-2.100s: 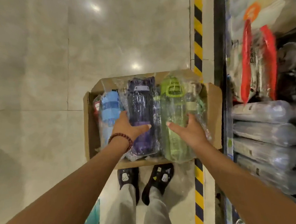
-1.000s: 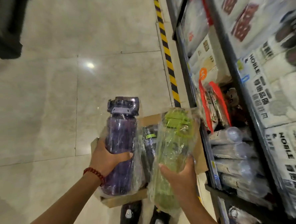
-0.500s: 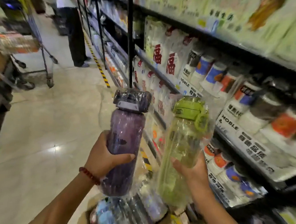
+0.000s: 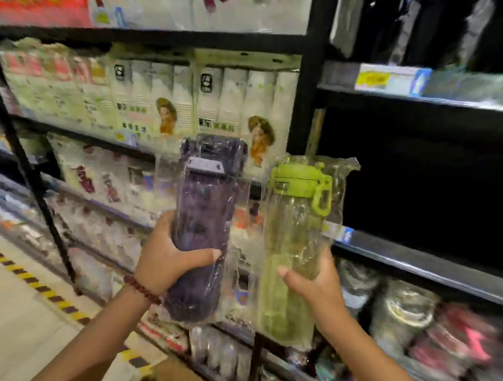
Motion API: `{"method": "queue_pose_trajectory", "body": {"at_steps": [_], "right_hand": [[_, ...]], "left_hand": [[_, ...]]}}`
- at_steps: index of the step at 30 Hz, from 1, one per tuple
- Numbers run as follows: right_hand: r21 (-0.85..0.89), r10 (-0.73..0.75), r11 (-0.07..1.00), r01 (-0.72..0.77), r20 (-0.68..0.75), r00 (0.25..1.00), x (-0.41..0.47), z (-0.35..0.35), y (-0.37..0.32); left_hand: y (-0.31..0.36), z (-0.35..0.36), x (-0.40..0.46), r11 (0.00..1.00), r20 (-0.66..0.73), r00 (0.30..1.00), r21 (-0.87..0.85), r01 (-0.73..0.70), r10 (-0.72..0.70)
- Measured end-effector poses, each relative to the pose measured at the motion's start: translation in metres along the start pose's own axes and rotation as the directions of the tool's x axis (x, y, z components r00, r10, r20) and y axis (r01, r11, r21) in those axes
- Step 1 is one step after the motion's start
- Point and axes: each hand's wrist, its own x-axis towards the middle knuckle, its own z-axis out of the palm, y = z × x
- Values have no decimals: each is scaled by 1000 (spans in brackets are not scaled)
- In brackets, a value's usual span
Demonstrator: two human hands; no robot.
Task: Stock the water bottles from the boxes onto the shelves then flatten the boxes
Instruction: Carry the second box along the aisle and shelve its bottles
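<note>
head view. left hand (image 4: 172, 260) is wrapped around the lower body of the purple bottle (image 4: 205, 222), thumb across the front and fingers curled behind. right hand (image 4: 317, 277) cups the green bottle (image 4: 295, 246) from below and behind, thumb on the near face. both bottles sit in loose clear plastic sleeves and are held in the air in front of the shelving, side by side and apart, not resting on anything.

orientation: both bottles stand near upright, long axis vertical, caps at the top. the purple one leans slightly right at the top. the green cap's carry loop (image 4: 322, 196) points right, toward the dark shelf bay (image 4: 420, 180).

step in hand, as i judge it: carrying the pair to a shelf. the dark bay on the right looks unfilled and the shelf edge (image 4: 411, 264) lies just behind the green bottle, so that seems the likely spot. to do it well: set one bottle at a time, base first, keep it upright, and grip through the sleeve firmly since the film looks slippery. push it toward the back so later bottles fit in front.

the box (image 4: 179, 380) shows only as a blurred corner at the bottom edge, well below the hands.
</note>
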Motion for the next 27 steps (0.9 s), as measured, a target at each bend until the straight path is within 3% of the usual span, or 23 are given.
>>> {"method": "queue_pose_trajectory", "body": {"at_steps": [8, 12, 16, 20, 27], "right_hand": [[24, -25, 999, 31, -248, 968, -36, -164, -8], [88, -2, 996, 33, -324, 946, -54, -225, -7], [181, 61, 983, 7, -366, 929, -68, -275, 3], [252, 108, 968, -8, -387, 916, -68, -303, 4], [224, 138, 974, -44, -421, 897, -31, -303, -1]], "left_hand": [[66, 151, -12, 992, 194, 973, -65, -112, 123], [89, 222, -30, 987, 280, 950, -116, -112, 140], [99, 275, -46, 983, 334, 939, -181, -23, 83], [111, 305, -49, 981, 332, 942, -191, 15, 50], [135, 310, -16, 977, 382, 924, -203, 69, 14]]}}
